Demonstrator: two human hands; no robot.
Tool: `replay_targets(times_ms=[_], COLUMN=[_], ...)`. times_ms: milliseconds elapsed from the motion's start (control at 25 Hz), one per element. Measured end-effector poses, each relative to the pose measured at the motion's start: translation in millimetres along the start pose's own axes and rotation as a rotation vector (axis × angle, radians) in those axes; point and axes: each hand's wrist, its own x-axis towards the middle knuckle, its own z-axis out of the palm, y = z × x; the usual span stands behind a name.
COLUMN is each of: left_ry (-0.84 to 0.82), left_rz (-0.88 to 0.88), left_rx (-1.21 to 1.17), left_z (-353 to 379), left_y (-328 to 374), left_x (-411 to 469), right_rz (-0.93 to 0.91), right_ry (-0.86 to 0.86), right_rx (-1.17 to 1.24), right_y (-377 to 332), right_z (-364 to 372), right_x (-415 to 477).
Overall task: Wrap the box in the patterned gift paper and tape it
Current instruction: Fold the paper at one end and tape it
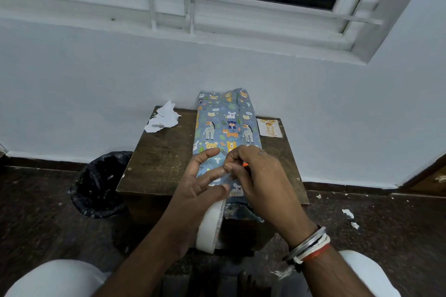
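The box (226, 123) lies lengthwise on a small brown wooden table (164, 159), covered in blue gift paper with cartoon animals. The paper's near end (241, 212) hangs loose and crumpled over the table's front edge. My left hand (200, 183) is over the near part of the box, thumb and two fingers stretched out, with a white tape roll (210, 224) held beneath the palm. My right hand (258, 176) has curled fingers that pinch a strip of clear tape (228, 176) against the paper. A small orange object (245, 164) peeks out under its fingers.
Torn white paper scraps (163, 117) lie at the table's back left corner and a small greeting card (269, 128) at the back right. A bin with a black liner (101, 183) stands on the floor to the left. Paper bits (347, 213) dot the floor on the right. The wall is right behind the table.
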Motion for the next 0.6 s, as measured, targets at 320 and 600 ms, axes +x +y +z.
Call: replay_targets(times_ms=[320, 600], left_ry=[-0.031, -0.033], left_rz=[-0.020, 0.005], left_rx=[0.016, 0.120], left_z=[-4, -14], left_y=[7, 16], left_x=[-3, 4], right_rz=[0.256, 0.249], right_ry=[0.218, -0.097], right_rx=[0.122, -0.382], right_y=[7, 27], right_z=[-13, -20], right_x=[2, 7])
